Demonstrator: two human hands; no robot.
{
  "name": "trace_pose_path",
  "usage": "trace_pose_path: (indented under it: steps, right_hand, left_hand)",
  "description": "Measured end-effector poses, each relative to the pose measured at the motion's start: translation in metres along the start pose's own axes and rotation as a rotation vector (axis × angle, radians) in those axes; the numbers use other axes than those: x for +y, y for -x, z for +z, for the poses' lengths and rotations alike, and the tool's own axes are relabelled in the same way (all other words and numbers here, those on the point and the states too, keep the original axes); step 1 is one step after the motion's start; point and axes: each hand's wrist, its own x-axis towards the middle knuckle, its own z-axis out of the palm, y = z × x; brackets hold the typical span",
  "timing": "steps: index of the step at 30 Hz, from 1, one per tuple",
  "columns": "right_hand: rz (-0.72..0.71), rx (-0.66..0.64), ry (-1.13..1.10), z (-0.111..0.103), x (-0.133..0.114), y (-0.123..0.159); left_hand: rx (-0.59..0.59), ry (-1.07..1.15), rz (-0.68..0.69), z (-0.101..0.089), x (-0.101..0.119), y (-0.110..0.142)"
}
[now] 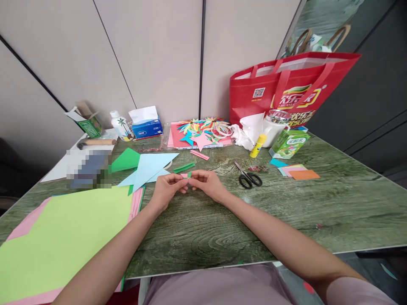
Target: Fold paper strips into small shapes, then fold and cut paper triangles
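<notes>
Both hands work together above the near middle of the table (203, 237). The left hand (168, 187) is drawn in, thumb and fingers pinching a small pink-and-green paper piece (184, 175). The right hand (208, 184) grips the same piece from the other side, thumb against fingers. The piece lies between the two sets of fingertips, which cover much of it; its exact folds cannot be made out.

A folded green strip (184, 167) lies just beyond the hands, with a pink strip (199, 155) farther back. The scissors (246, 173) rest to the right of the right hand, untouched; the glue stick (258, 146) stands capless or capped, which cannot be determined, near the back.

Assessment: the step in hand appears to be joining or creasing small folded paper. The next move calls for a steady left pinch, edges kept aligned, and light, even right thumb pressure.
</notes>
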Motion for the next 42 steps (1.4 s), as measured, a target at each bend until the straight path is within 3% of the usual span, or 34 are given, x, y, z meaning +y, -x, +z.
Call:
trace_pose_path:
  steps: [9, 17, 23, 34, 42]
  right_hand:
    - [-0.124, 0.04, 0.181, 0.0024, -0.0005, 0.0038]
    - [-0.039, -0.055, 0.064, 0.0027, 0.0013, 0.0018]
    - [-0.02, 0.02, -0.002, 0.001, 0.0014, -0.0002]
    - [-0.006, -0.049, 0.013, -0.0015, -0.001, -0.0006]
    - [-0.012, 0.026, 0.017, 0.0012, -0.0003, -0.0001]
  left_hand:
    - [-0.041, 0.068, -0.084, 0.0004, -0.0002, -0.0001]
    - [-0.088, 0.032, -0.034, 0.001, -0.0041, -0.0012]
    - [-0.087, 0.014, -0.005, -0.0032, -0.0053, -0.0033]
    - [-0.064, 0.018, -0.083, -0.0033, 0.0017, -0.0014]
    - [-0.076, -0.064, -0.061, -0.0024, -0.0014, -0.0019]
